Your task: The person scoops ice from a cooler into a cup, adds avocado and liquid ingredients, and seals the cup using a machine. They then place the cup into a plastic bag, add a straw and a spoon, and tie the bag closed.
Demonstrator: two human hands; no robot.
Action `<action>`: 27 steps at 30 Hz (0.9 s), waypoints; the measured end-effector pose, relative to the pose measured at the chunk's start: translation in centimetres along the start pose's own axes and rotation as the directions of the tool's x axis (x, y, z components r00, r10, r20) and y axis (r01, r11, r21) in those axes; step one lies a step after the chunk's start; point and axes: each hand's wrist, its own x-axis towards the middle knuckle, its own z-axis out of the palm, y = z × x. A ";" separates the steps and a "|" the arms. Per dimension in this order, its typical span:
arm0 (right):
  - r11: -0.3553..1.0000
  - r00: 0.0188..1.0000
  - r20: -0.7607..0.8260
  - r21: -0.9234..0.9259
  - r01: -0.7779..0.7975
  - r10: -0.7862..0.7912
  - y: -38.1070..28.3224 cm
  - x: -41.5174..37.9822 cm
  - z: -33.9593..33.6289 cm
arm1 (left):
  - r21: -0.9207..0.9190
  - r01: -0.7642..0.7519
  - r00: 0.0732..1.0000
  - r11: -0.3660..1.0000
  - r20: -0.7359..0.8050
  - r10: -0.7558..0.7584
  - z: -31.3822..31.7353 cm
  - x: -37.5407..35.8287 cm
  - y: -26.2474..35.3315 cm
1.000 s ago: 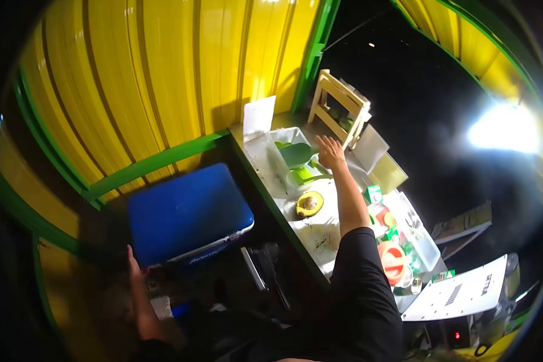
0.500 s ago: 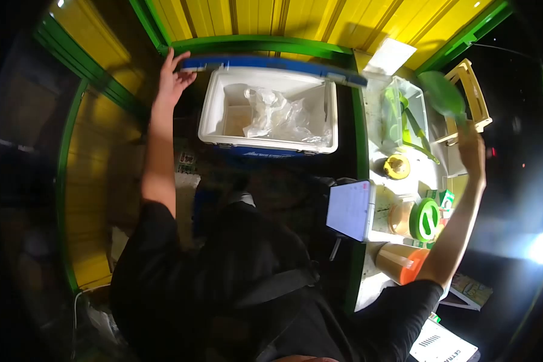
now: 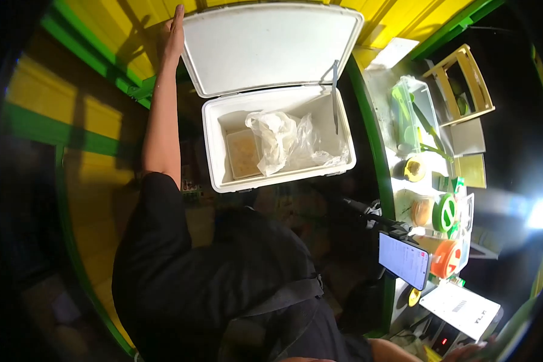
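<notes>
A white-lined cooler box [image 3: 214,163] stands in front of me, its lid [image 3: 271,51] raised against the yellow wall. At the lid's left edge, my left hand [image 3: 174,37] grips it, one finger pointing up and the others mostly hidden. Inside the cooler lie a crumpled clear plastic bag [image 3: 277,142] and a container with pale yellowish contents [image 3: 243,154]. My right hand [image 3: 464,352] shows only partly at the bottom right. Beside it is a blurred green paddle-shaped thing [image 3: 519,332], the one it held a moment earlier.
Along the right runs a counter [image 3: 377,96] with a clear bin [image 3: 425,99] of green-handled utensils, a wooden rack [image 3: 470,78], a green-lidded jar [image 3: 445,212] and an orange-lidded tub [image 3: 446,258]. A phone [image 3: 404,259] on a mount juts over the counter's near edge.
The cooler lid has swung further back, my left hand rising with it. My right hand has dropped from the rack to the bottom right with the green thing. My view has shifted.
</notes>
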 end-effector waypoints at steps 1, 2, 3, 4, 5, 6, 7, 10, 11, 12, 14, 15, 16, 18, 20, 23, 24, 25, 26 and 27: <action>0.998 0.997 0.035 0.006 -0.063 0.062 -1.1 -3.5 -2.0 | 0.001 0.002 1.000 1.000 0.024 -0.002 0.6 -0.4 0.6; 0.993 0.985 0.131 0.008 -0.115 0.112 -2.4 -7.4 -3.2 | -0.022 0.033 0.999 0.999 0.032 -0.032 1.0 -1.1 1.5; 0.983 0.954 0.241 -0.002 -0.184 0.179 -3.7 -11.3 -4.2 | -0.042 0.061 0.998 0.997 0.037 -0.060 1.3 -1.2 2.1; 0.970 0.903 0.362 -0.024 -0.242 0.234 -4.9 -14.8 -4.9 | -0.037 0.059 0.997 0.998 0.054 -0.057 2.1 -0.7 1.1; 0.956 0.849 0.451 -0.035 -0.290 0.274 -6.1 -17.1 -5.3 | -0.016 -0.015 0.998 1.000 -0.059 0.014 3.2 -0.5 -0.3; 0.945 0.787 0.541 -0.046 -0.324 0.296 -7.1 -18.8 -5.7 | 0.012 -0.084 0.982 0.996 -0.171 0.085 3.9 -0.5 -1.4; 0.938 0.720 0.625 -0.057 -0.343 0.302 -8.0 -19.8 -6.2 | 0.068 -0.176 0.945 0.982 -0.269 0.188 4.5 -2.2 -1.3; 0.934 0.536 0.821 0.008 -0.356 0.197 -10.2 -19.0 -6.4 | 0.067 -0.517 0.823 0.853 -0.234 0.517 5.8 -11.7 0.1; 0.936 0.480 0.872 0.079 -0.343 0.102 -10.8 -18.0 -6.3 | -0.042 -0.528 0.846 0.848 -0.104 0.522 8.1 -16.3 -1.3; 0.932 0.424 0.906 0.167 -0.322 -0.016 -11.0 -17.2 -5.5 | -0.172 -0.421 0.855 0.890 0.253 0.454 9.6 -21.0 -2.9; 0.903 0.334 0.895 0.377 -0.207 -0.297 -6.0 -17.8 -3.5 | -0.047 -0.429 0.471 0.902 0.841 0.267 11.2 -27.8 -4.1; 0.813 0.230 0.892 0.449 -0.370 -0.388 -16.4 -14.7 -0.2 | 0.034 -0.557 0.373 0.830 0.903 0.214 12.2 -30.9 -6.8; 0.774 0.237 0.956 0.281 -0.568 -0.173 -18.9 -16.8 0.4 | 0.090 -0.680 0.283 0.728 0.948 0.147 13.2 -32.8 -9.1; 0.783 0.175 0.949 0.316 -0.536 -0.263 -18.9 -18.8 4.1 | 0.049 -0.601 0.214 0.797 0.971 0.102 16.3 -33.1 -13.4; 0.800 0.121 0.992 0.101 -0.592 -0.036 -21.7 -20.0 5.6 | 0.021 -0.517 0.137 0.856 0.989 0.058 17.3 -30.4 -13.9; 0.779 0.145 0.989 0.100 -0.619 -0.012 -22.1 -22.2 8.8 | 0.104 -0.362 0.195 0.927 0.980 -0.034 14.1 -25.9 -11.7; 0.784 0.225 0.974 0.158 -0.601 -0.023 -22.2 -23.0 9.8 | 0.081 -0.345 0.250 0.935 0.968 0.008 12.6 -24.7 -11.7; 0.788 0.306 0.951 0.213 -0.578 -0.033 -22.3 -23.6 10.5 | 0.077 -0.352 0.237 0.933 0.971 0.009 11.0 -23.3 -10.9; 0.787 0.304 0.953 0.202 -0.584 -0.019 -22.3 -23.7 10.9 | 0.115 -0.352 0.219 0.929 0.975 -0.038 9.3 -22.4 -9.8; 0.807 0.290 0.957 0.168 -0.566 0.005 -22.2 -23.6 11.4 | 0.154 -0.353 0.204 0.923 0.975 -0.084 8.0 -21.9 -9.5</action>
